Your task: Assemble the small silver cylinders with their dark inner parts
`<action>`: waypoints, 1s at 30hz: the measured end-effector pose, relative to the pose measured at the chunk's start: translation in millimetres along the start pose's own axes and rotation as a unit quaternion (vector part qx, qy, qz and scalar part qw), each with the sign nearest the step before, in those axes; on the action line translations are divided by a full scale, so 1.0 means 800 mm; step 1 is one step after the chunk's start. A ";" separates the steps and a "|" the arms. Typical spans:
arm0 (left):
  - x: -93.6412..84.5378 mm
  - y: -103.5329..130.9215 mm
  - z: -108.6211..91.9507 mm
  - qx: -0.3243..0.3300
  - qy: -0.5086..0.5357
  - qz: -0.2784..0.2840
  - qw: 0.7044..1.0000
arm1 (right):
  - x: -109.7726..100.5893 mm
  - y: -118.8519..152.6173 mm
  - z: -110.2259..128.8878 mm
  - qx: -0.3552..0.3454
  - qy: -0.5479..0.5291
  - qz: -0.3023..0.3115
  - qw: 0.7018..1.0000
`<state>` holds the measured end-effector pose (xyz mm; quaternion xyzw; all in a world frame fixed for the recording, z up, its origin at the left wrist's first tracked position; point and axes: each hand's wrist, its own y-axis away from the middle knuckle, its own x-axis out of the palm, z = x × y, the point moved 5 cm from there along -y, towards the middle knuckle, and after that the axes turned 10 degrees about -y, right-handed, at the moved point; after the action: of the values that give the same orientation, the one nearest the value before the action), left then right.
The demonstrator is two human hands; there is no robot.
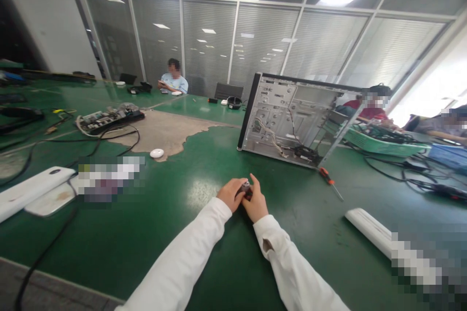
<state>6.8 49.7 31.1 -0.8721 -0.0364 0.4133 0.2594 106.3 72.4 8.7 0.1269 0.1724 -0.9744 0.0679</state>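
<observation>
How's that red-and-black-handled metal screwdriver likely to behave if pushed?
The red-and-black-handled metal screwdriver looks stiff, given its straight shaft. It may pivot or roll, with its thicker handle on the flat, glossy green tabletop.

The glossy green tabletop (146, 233) now bears an open grey metal computer case (280, 116) beyond the hands, an orange-handled screwdriver (328, 179) to their right.

Pretty bright room, lit by white rectangular ceiling panels plus a blown-out patch at far right. The glossy green tabletop (160, 233) catches a hazy glare spot. Wide-angle stretch toward the edges, slightly soft overall, with blocky pixelation in several patches.
</observation>
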 end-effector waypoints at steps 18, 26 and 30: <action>0.028 0.001 0.036 -0.348 0.552 0.029 0.757 | -0.022 0.038 0.043 -0.056 -0.081 0.009 0.995; 0.035 0.004 0.023 -0.377 0.635 0.073 0.670 | -0.031 0.032 0.050 -0.145 -0.027 -0.024 0.989; 0.041 0.005 0.020 -0.365 0.656 0.082 0.655 | -0.035 0.028 0.053 -0.188 0.008 -0.044 0.981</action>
<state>16.2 62.3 -1.9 -0.9404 0.0670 -0.2931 -0.1589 127.3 39.0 47.9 0.1118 0.3581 -0.9258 0.0463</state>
